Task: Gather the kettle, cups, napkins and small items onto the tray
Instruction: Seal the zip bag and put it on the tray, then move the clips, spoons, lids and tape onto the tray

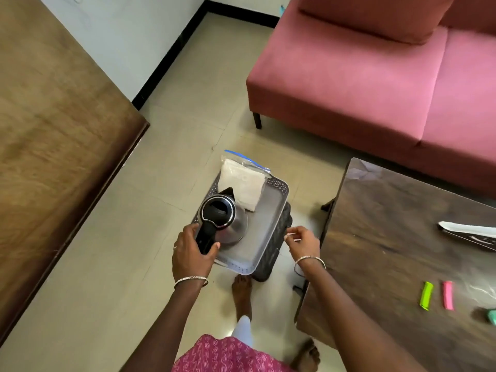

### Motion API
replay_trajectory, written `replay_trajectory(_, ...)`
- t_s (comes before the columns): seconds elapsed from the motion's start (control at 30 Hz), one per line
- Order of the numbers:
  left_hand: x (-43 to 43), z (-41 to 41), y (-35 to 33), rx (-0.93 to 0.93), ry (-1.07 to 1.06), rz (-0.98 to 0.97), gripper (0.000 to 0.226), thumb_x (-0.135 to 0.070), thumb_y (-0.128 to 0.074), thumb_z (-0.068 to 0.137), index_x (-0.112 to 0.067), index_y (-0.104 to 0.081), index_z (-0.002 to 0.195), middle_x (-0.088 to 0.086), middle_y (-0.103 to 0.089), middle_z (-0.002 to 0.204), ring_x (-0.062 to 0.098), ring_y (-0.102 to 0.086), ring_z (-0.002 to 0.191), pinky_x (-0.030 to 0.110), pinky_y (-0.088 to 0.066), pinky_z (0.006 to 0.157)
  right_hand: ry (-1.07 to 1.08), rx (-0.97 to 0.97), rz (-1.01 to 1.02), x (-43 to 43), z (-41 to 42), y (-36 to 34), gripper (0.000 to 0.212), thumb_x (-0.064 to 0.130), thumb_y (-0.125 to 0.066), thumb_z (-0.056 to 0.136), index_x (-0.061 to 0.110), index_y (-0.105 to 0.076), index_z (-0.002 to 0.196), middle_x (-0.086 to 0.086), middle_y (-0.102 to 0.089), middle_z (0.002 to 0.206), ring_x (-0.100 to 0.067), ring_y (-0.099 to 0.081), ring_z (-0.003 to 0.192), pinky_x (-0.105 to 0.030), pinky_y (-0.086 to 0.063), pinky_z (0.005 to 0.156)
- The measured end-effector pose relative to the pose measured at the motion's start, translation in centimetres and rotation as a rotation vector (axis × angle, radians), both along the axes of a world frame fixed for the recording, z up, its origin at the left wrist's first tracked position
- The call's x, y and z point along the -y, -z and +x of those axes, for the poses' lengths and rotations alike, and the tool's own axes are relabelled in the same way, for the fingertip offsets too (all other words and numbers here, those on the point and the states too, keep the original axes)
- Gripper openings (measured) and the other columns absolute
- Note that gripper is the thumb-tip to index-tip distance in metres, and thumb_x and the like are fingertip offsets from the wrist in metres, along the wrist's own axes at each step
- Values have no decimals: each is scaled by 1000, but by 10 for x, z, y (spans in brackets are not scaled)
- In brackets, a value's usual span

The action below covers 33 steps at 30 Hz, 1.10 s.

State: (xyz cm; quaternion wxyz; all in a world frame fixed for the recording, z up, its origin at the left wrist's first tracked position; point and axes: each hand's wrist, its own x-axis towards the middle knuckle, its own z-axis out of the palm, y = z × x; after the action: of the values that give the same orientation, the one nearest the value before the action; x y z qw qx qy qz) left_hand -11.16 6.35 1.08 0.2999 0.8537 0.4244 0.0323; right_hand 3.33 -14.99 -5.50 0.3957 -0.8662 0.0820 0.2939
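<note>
A steel kettle (pixel 230 221) with a black lid and handle stands in the grey tray (pixel 265 226), which rests on a dark stool (pixel 279 245). My left hand (pixel 192 253) is closed around the kettle's black handle. A clear zip bag of white napkins (pixel 243 183) leans at the tray's far end. My right hand (pixel 303 241) hovers at the tray's right edge, pinching a thin white stick between its fingers. On the dark coffee table (pixel 389 237) lie a green clip (pixel 426 295), a pink clip (pixel 448 295) and a teal item (pixel 492 316) at the frame edge.
A pink sofa (pixel 375 76) stands behind the coffee table. A large wooden table (pixel 53 130) fills the left side. A white flat object (pixel 468 229) lies on the coffee table's right. My bare feet (pixel 243 294) are on the tiled floor beside the stool.
</note>
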Motion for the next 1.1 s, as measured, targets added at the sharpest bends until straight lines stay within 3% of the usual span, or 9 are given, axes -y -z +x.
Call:
replay_trajectory(0.17,57,-2,-19,102,25,58,48,-17,-79,70,-14,-56,112,8,-61,113,31,-58,105,40,-49,86,57,2,69,64,-37,-17,15,5,-64,87,12,-73,95,-7,-70,81,-30,-70,81,-41,-59,80)
replay_trajectory(0.23,89,-2,-24,133,41,35,41,-14,-77,72,-14,-59,109,8,-62,111,31,-60,102,41,-51,84,66,19,80,95,-46,-26,16,4,-63,88,14,-74,94,-3,-70,77,-24,-70,76,-29,-58,75)
replay_trajectory(0.3,122,0,-29,141,62,-5,35,-13,-74,74,-14,-62,107,8,-63,109,31,-61,101,41,-50,86,71,85,80,125,-50,-35,16,4,-64,87,16,-74,92,4,-67,72,-10,-65,66,-8,-47,64)
replay_trajectory(0.33,141,1,-32,143,83,-15,31,-12,-73,75,-13,-63,105,8,-63,108,30,-61,101,41,-50,87,74,121,75,142,-52,-42,16,5,-65,87,17,-75,91,5,-67,71,-5,-62,64,-6,-43,62)
replay_trajectory(0.47,216,4,-45,148,213,-40,19,-14,-69,81,-16,-63,98,4,-66,102,25,-61,99,37,-49,87,100,167,65,211,-58,-67,17,4,-65,86,16,-76,92,-3,-73,77,-18,-68,72,-29,-53,75)
replay_trajectory(0.63,304,13,-67,148,405,-88,11,-10,-66,81,-13,-66,92,3,-69,97,22,-63,93,30,-47,83,231,209,101,301,-69,-95,18,-1,-60,88,10,-74,93,-10,-72,77,-26,-69,74,-42,-58,80)
replay_trajectory(0.8,372,30,-77,133,569,-128,6,-14,-65,84,-17,-65,90,-5,-66,90,16,-62,89,31,-51,83,386,248,64,377,-87,-111,23,0,-62,86,21,-72,86,-7,-73,75,-23,-70,70,-35,-57,77)
replay_trajectory(0.97,423,51,-63,70,649,-200,6,-13,-64,82,-17,-66,86,-5,-69,87,15,-65,86,32,-54,81,565,199,75,425,-103,-103,17,2,-62,87,15,-73,88,-11,-76,77,-30,-73,76,-40,-58,79)
replay_trajectory(1.1,457,71,-37,-12,697,-261,9,-8,-63,79,-15,-67,83,0,-71,85,21,-66,83,36,-53,81,698,171,72,457,-109,-91,22,0,-60,89,18,-72,84,-4,-74,69,-15,-68,59,-30,-56,62)
